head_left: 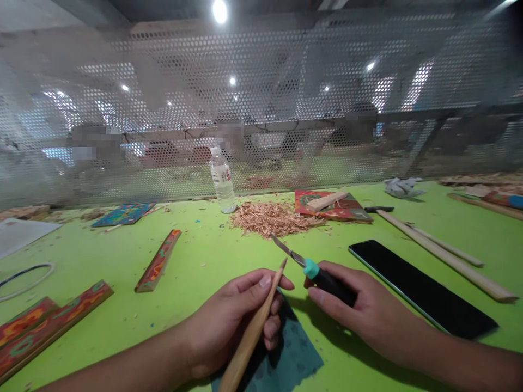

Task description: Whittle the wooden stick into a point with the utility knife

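Observation:
My left hand [249,310] is closed around a tapered wooden stick [254,330], its narrow tip pointing up and away from me. In my right hand [359,310] is a carving knife [327,280] with a black and teal handle. The knife's blade reaches up and to the left, just beyond the stick's tip; whether they touch I cannot tell. Beneath my left hand lies a dark green sheet [296,348], partly hidden by the hand and the stick. A heap of wood shavings [273,218] sits on the green table [204,256] past the blade.
A water bottle [223,185] stands behind, near a perforated metal screen [261,98]. To the right are a black phone [420,288], a hammer [445,253] and crumpled paper [402,187]. Painted wood strips [158,261] lie left; a painted board [339,209] lies beside the shavings.

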Demonstrator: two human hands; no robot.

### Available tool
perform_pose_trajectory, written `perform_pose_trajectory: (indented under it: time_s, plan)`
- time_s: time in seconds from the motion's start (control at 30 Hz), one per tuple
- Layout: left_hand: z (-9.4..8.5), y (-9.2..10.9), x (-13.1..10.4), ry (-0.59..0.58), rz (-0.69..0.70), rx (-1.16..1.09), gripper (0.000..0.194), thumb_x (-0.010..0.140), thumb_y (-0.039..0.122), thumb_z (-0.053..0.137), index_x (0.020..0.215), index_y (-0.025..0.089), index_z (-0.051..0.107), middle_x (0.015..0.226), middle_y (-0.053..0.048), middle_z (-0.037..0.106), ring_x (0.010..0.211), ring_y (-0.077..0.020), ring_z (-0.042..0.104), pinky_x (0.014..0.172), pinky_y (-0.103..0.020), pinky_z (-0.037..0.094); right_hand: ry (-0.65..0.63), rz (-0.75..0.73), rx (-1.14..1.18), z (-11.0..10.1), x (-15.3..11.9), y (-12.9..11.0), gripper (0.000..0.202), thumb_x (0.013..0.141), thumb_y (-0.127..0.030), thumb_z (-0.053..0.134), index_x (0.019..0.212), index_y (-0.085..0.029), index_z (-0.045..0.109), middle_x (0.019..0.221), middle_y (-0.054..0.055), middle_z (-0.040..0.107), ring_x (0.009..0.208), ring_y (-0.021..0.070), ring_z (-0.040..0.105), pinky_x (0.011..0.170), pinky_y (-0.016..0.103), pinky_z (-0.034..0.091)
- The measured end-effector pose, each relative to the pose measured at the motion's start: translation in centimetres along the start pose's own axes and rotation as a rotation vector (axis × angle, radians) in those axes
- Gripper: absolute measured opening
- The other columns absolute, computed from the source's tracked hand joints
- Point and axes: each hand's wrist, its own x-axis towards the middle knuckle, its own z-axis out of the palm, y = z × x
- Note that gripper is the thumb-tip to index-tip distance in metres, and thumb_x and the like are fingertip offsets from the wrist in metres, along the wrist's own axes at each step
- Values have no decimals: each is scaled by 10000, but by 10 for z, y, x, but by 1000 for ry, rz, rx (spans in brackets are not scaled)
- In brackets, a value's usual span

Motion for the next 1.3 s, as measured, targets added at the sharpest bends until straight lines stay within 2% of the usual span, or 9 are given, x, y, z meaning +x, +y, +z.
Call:
perform_pose_trajectory:
  time_s: [0.2,0.33,0.47,0.53,0.77,0.93,1.07,1.17,1.3]
  plan:
    - [-2,-1,1,-12,-8,22,278,1061,374,593,1080,158,767,775,23,565,450,-46,507,450,-166,498,-16,-4,-8,0,1,2,343,1007,-531,574,930,-215,682,790,7,610,702,183,516,620,271,445]
    - [-1,5,0,-24,-59,-16,311,1092,362,513,1061,171,757,759,36,533,401,-15,372,370,-119,366,-22,-3,-7,-1,1,1,340,1004,-528,567,907,-219,671,792,12,612,700,184,513,615,272,445]
    - [0,9,-3,-47,-72,-20,210,1051,312,587,1057,170,743,772,38,513,441,-15,343,373,-104,287,-28,0,6,0,1,2,336,1004,-522,564,916,-219,677,752,0,571,671,178,487,591,269,431]
    - [0,9,-3,-63,-69,-13,161,992,220,625,1083,165,745,781,38,502,462,-20,360,387,-111,292,-22,-3,10,0,1,3,336,1003,-526,570,943,-218,690,761,3,581,676,181,493,595,271,435]
    - [0,6,-1,-96,-42,-33,322,813,84,648,1118,100,751,807,21,485,553,-36,455,497,-129,436,-17,-22,13,1,1,5,331,999,-525,579,978,-229,724,782,17,633,689,194,522,598,275,455]
    - [-1,4,0,-104,-52,7,211,895,184,573,1060,169,703,804,22,536,439,-51,471,386,-159,479,-2,-37,-17,0,-1,6,360,1013,-547,570,1024,-228,737,895,42,733,739,211,601,621,288,478]
    - [0,6,-3,-107,-104,75,222,969,295,520,1164,242,613,788,44,564,325,-51,393,252,-153,371,5,-81,-82,-2,-2,7,362,1021,-545,595,1164,-254,756,906,20,772,754,215,659,666,296,508]
    - [3,7,-7,-94,-118,120,247,955,338,623,1178,252,561,750,75,537,341,-25,305,255,-101,269,-9,-134,-87,-3,-2,7,374,1009,-539,643,1270,-292,749,1043,21,814,897,239,738,798,317,555]
    - [6,6,-9,-77,-127,241,329,940,380,759,1149,243,545,563,144,412,366,-30,224,294,-81,274,-28,-187,-100,-5,-1,7,393,1011,-562,648,1308,-321,738,1186,31,817,1070,269,761,922,349,565]
